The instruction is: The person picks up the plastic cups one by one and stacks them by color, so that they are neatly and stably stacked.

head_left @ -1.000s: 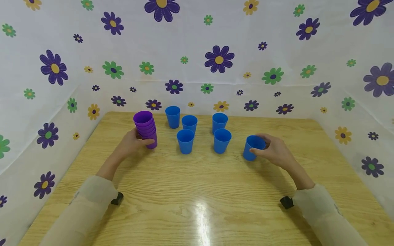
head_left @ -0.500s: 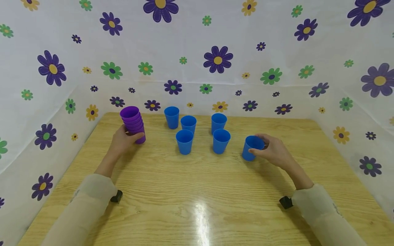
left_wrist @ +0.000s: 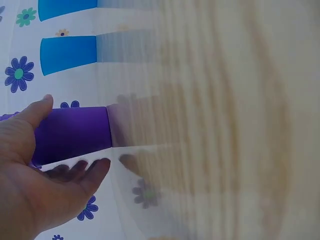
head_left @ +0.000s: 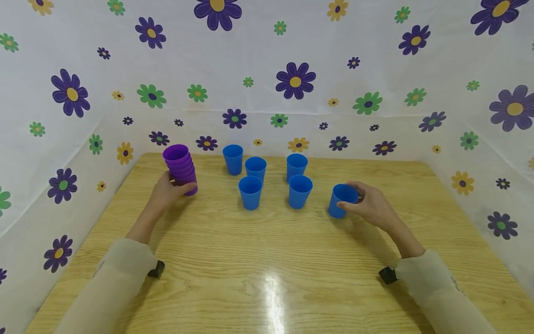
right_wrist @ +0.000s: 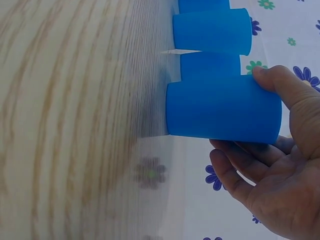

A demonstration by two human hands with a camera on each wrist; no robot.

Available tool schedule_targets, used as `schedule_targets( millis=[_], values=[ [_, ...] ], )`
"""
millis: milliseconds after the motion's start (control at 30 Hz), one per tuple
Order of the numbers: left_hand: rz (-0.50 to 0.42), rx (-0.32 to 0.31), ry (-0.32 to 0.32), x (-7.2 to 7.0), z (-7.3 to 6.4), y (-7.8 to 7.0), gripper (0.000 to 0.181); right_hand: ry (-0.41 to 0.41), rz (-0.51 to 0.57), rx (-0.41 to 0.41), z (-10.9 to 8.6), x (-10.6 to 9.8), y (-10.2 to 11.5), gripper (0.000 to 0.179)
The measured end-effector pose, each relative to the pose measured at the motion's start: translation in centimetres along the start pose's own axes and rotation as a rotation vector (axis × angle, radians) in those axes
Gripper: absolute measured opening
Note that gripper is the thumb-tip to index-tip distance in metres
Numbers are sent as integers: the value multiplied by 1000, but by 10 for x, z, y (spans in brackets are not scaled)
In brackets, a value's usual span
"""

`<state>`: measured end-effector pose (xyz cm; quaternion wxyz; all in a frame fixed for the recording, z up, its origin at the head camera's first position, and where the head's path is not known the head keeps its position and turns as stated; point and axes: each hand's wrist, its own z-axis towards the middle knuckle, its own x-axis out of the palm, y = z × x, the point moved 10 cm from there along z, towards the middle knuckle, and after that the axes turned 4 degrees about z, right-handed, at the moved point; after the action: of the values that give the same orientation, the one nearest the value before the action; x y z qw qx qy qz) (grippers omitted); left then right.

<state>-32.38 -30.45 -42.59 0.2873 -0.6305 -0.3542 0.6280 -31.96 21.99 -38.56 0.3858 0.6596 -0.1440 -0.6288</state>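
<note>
On the left of the head view, my left hand point(head_left: 167, 191) holds a stack of several purple cups point(head_left: 178, 160) nested upright, thumb along the near side. In the left wrist view, the lowest purple cup point(left_wrist: 75, 132) has its base at the tabletop, and the fingers point(left_wrist: 95, 177) lie along its other side. My right hand point(head_left: 371, 204) grips an upright blue cup point(head_left: 337, 206) on the right, thumb near the rim. The right wrist view shows this blue cup point(right_wrist: 222, 110) between thumb and fingers, its base on the table.
Several more blue cups stand upright mid-table: a back left one point(head_left: 233, 162), a front left one point(head_left: 251, 195) close before another point(head_left: 256, 168), and a front right one point(head_left: 299, 194) before a rear one point(head_left: 297, 164). Flower-patterned cloth point(head_left: 250, 55) surrounds the wooden table point(head_left: 225, 260).
My left hand has carried the purple stack left and slightly back, and over the last half second the stack has stayed in place. My right hand and its blue cup have not moved.
</note>
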Motion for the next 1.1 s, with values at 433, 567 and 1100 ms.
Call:
schedule_targets(
  millis=[433,567,1100],
  values=[
    [-108,146,-339,-32,-40,-44,100,-15,12,9,-2,2,-2,68],
    [-127,250,-544,-47,-67,-68,88,-17,10,9,-1,2,-1,68],
    [-175,521,-471,0,-97,-126,61,-32,-1,10,-2,2,-5,69]
  ],
)
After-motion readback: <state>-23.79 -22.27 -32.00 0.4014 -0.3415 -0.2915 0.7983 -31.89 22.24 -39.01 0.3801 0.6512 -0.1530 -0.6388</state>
